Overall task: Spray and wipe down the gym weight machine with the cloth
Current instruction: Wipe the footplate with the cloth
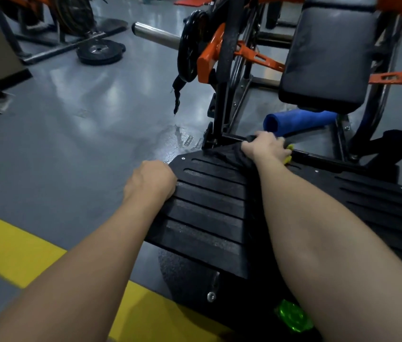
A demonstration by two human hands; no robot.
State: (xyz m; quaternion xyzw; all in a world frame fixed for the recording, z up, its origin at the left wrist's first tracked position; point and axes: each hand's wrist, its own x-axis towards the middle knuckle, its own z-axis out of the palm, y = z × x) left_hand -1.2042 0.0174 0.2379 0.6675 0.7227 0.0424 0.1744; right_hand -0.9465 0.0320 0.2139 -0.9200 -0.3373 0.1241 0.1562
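Cloth [227,156] gripped in curled fingers of right hand [266,146] at footplate [207,206] far edge; left hand [150,181] fingers clasp footplate side.

Setting: a commercial gym floor. Evidence: a black and orange weight machine [222,53] with a padded black seat back [328,55] and ribbed foot plate [209,208]; a loaded plate [191,45] on a chrome bar sleeve [155,35]; a loose weight plate [100,51] lying on the glossy grey floor [71,114]; more steel frames [42,33] behind; a yellow floor stripe [10,245] along the near edge.
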